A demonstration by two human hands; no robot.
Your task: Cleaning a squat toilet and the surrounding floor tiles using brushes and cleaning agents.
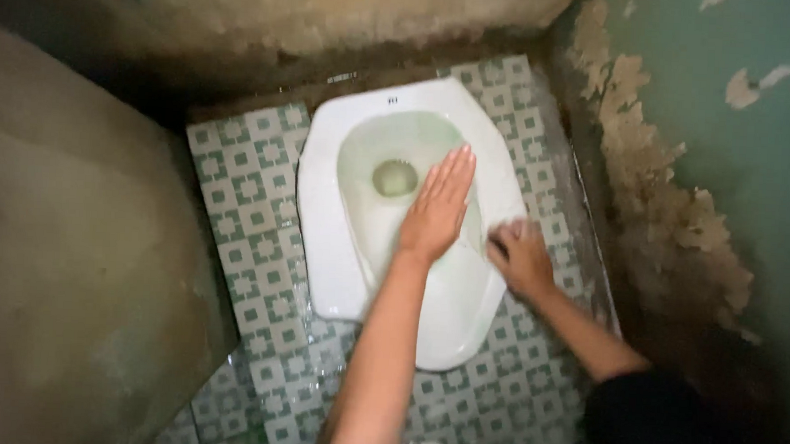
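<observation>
A white squat toilet pan (327, 246) is set into the tiled floor, with a pale green bowl and a round drain hole (393, 177). My left hand (437, 210) lies flat and open over the bowl, fingers together and pointing away from me, just right of the drain. My right hand (520, 254) is curled into a fist on the pan's right rim. A blurred pale patch shows at its fingertips, and I cannot tell whether it holds anything.
Green-and-white patterned floor tiles (254, 207) surround the pan and look wet near me. A stained concrete wall (74, 252) rises on the left. A green wall with peeling paint (680, 199) stands close on the right, and a dirty back wall (333, 24) lies behind the pan.
</observation>
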